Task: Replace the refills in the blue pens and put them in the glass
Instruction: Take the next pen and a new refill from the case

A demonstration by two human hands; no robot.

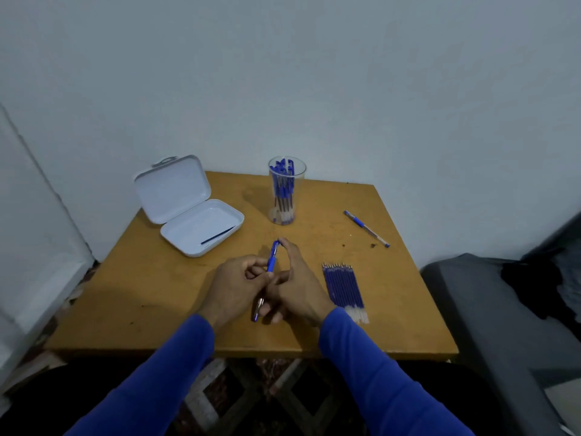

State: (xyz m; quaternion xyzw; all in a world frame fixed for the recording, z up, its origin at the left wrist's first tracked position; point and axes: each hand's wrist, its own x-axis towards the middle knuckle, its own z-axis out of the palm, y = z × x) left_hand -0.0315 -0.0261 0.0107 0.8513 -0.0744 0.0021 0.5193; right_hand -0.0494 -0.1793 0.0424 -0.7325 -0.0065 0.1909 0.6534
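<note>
Over the middle of the wooden table (151, 278), my left hand (234, 286) grips a blue pen (271, 262) by its barrel, tip end pointing away from me. My right hand (298, 284) pinches the pen's far end with its fingertips. A clear glass (286, 191) with several blue pens stands at the back centre. A row of several blue refills (344, 286) lies right of my right hand. Another blue pen (366, 228) lies alone at the right. One thin dark refill (218, 235) rests in the white box.
An open white plastic box (188, 212) with its lid raised sits at the table's back left. White walls close in behind and to the left. A grey seat (490, 309) with dark cloth stands to the right of the table.
</note>
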